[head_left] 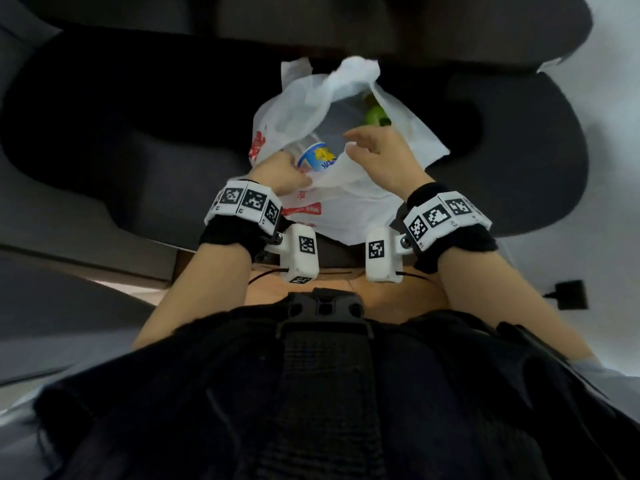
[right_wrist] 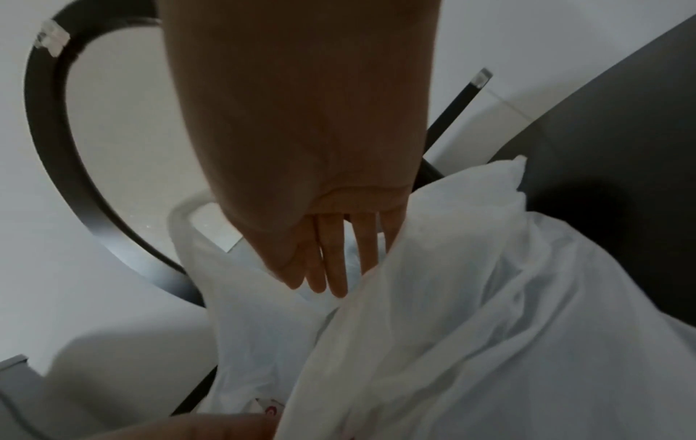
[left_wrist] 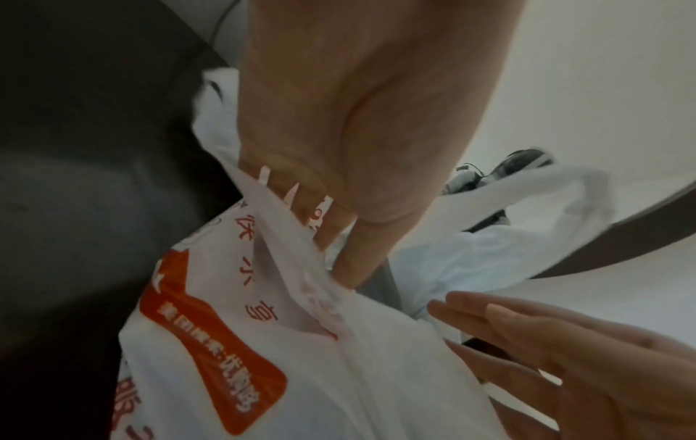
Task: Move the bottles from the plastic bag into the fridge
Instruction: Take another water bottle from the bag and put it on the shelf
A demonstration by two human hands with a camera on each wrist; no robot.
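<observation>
A thin, crinkled white plastic bag (head_left: 346, 202) with red print sat on a dark seat (head_left: 138, 161). The left hand (head_left: 280, 174) pinched its near-left rim. The right hand (head_left: 381, 154) hovered over the mouth, fingers straight and loosely spread. Inside lay a clear bottle (head_left: 317, 155) with a blue-and-yellow label and, farther right, a green bottle (head_left: 375, 114), half hidden by film.

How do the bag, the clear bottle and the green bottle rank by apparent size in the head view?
1. bag, by far the largest.
2. clear bottle, partly hidden by the bag.
3. green bottle, mostly hidden and farther away, so ranks 2 and 3 are unsure.
</observation>
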